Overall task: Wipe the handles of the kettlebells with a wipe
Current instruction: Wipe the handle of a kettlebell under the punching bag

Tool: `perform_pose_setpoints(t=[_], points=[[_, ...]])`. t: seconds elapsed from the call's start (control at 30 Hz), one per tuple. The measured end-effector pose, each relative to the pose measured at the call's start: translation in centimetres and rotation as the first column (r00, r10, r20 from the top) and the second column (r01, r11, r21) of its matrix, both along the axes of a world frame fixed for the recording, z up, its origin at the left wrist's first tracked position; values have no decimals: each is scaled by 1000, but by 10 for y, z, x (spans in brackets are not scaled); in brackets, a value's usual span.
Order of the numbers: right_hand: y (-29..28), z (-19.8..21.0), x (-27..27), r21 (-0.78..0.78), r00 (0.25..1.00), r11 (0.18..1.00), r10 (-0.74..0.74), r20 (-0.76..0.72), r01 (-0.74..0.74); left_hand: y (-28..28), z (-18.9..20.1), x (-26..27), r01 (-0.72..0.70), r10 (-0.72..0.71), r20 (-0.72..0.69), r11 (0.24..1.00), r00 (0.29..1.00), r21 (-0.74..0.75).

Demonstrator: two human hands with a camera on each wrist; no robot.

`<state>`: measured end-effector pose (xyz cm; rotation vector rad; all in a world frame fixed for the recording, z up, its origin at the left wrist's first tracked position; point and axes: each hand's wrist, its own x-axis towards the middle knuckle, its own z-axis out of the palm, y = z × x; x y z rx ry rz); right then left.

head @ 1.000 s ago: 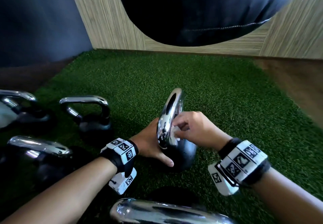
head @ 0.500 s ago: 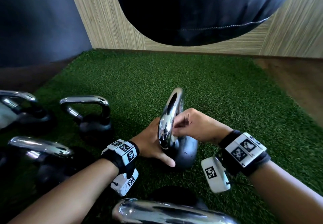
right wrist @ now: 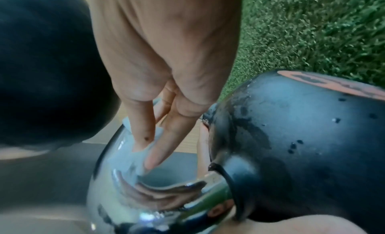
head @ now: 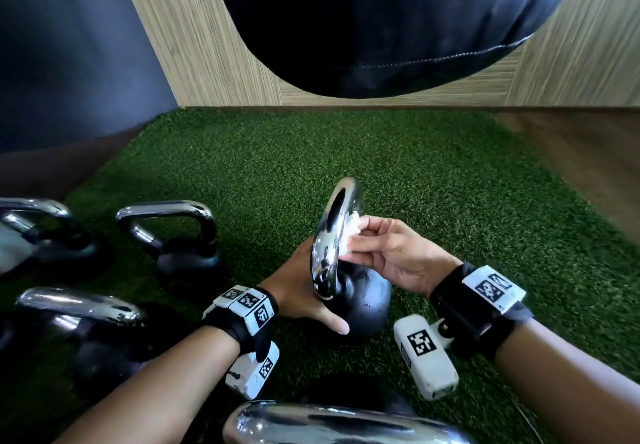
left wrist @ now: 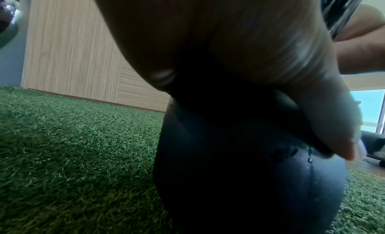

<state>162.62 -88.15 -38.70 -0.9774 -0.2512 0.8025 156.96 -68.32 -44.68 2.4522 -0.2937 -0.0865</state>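
A black kettlebell (head: 365,305) with a chrome handle (head: 334,235) stands on green turf in the middle of the head view. My left hand (head: 294,287) grips its neck from the left, thumb lying across the ball (left wrist: 250,180). My right hand (head: 391,253) pinches a crumpled white wipe (head: 348,234) and holds it against the right side of the handle, near the upper bend. In the right wrist view two fingers (right wrist: 143,127) press the wipe (right wrist: 129,157) onto the chrome handle (right wrist: 116,196). The fingers of my left hand are hidden behind the kettlebell.
Several more chrome-handled kettlebells stand at the left (head: 183,246) (head: 45,235) (head: 86,326), and one sits at the bottom edge (head: 329,423). A dark punch bag (head: 381,28) hangs ahead before a wood-panel wall (head: 207,45). Turf (head: 467,184) stretches to the right.
My right hand has turned from knuckles-up to palm-up and slid higher up the handle, so the white wipe now shows. My left hand and the kettlebell have stayed put.
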Motion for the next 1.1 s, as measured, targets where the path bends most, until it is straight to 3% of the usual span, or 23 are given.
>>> perform_pose_setpoints(t=[0.13,0.23,0.4,0.47,0.6,0.83,1.0,1.1], points=[[6,5,0,-16,974,983,-177,141,181,0,1,-3,-58,58,-57,998,997,0],[14,9,-1,-33,903,946,-298,310,324,0,2,-5,-61,58,-79,997,995,-35],[9,6,-17,-153,711,844,-320,626,514,-2,1,-5,-98,90,-82,990,993,-106],[8,11,-12,-216,618,759,-294,729,614,-2,2,-5,-99,91,-86,990,992,-98],[15,18,7,-206,477,606,-326,816,768,-3,2,-4,-47,47,-65,999,997,-2],[19,15,20,-244,472,575,-290,832,781,-5,9,-7,-18,18,-25,1000,1000,-6],[25,3,35,-270,443,492,-278,852,828,-10,15,-10,-15,15,-5,999,1000,-32],[23,-6,31,-308,459,507,-204,865,805,-12,19,-12,-10,10,4,1000,1000,15]])
